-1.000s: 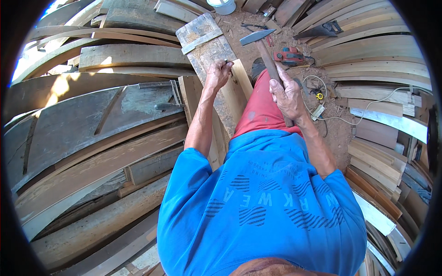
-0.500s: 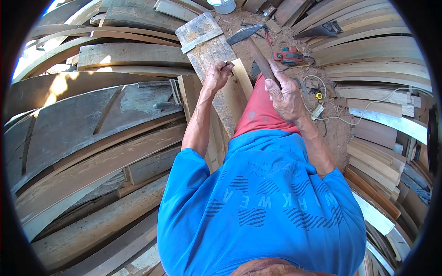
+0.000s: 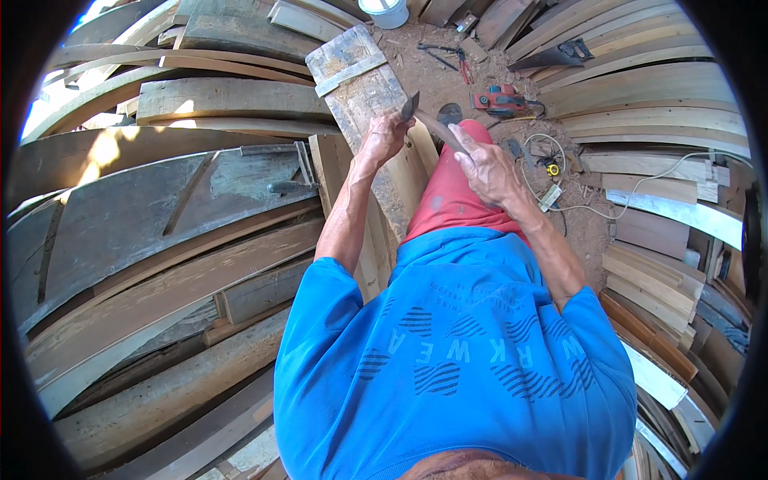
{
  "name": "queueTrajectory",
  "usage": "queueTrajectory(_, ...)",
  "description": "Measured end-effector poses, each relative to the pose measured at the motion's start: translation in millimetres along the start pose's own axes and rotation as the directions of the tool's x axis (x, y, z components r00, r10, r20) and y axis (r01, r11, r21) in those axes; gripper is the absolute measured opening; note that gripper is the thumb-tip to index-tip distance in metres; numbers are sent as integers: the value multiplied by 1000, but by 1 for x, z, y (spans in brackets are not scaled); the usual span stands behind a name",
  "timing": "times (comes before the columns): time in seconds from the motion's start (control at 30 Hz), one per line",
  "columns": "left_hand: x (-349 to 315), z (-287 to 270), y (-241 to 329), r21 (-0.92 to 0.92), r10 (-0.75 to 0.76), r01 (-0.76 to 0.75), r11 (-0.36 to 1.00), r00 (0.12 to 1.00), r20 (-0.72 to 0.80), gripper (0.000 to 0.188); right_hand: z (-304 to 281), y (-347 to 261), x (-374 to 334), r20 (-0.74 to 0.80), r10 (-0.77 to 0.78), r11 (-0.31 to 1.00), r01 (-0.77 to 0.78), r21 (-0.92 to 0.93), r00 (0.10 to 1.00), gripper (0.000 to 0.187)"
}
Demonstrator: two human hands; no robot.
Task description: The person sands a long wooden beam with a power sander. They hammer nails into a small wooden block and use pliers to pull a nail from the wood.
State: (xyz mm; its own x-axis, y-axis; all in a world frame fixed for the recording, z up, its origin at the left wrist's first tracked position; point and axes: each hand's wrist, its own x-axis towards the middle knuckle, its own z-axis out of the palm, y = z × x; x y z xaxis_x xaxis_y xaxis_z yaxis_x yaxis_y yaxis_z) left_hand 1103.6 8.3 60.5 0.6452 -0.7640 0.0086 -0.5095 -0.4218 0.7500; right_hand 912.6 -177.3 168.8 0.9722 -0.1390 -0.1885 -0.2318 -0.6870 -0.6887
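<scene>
My right hand (image 3: pixel 490 170) grips the wooden handle of a hammer (image 3: pixel 442 132). The dark hammer head is down right beside my left hand (image 3: pixel 385 138), at its fingertips. My left hand is closed over a pale wooden piece (image 3: pixel 422 146); whatever its fingers pinch is hidden now by the hand and the hammer head. That piece lies along a worn wooden bench plank (image 3: pixel 346 62) with a cross strip near its far end. My leg in red trousers is just right of the piece.
Stacked boards (image 3: pixel 232 98) line the left, more planks (image 3: pixel 640 84) the right. On the dirt floor lie a red power tool (image 3: pixel 500 100), red-handled pliers (image 3: pixel 465 68), a yellow tape measure (image 3: pixel 553 169) and a pale cable (image 3: pixel 624 210). A handsaw (image 3: pixel 560 54) rests by the planks; a white bucket (image 3: pixel 386 11) stands far ahead.
The hammer has swung down and left, its head coming from above the bench to my left hand's fingertips. My right hand has tipped with it; my left hand has barely moved.
</scene>
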Motion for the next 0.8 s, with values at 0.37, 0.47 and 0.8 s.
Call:
queueTrajectory(0.37,11,-4,1,74,33,-47,996,983,183,18,0,9,-6,-82,105,994,-107,-13,991,53)
queueTrajectory(0.47,16,-5,-4,66,93,-104,992,984,151,20,-21,-17,-16,-252,170,960,-102,261,953,51)
queueTrajectory(0.8,29,-9,-9,60,68,-87,994,959,276,30,-7,-2,-15,-270,10,986,35,161,963,50)
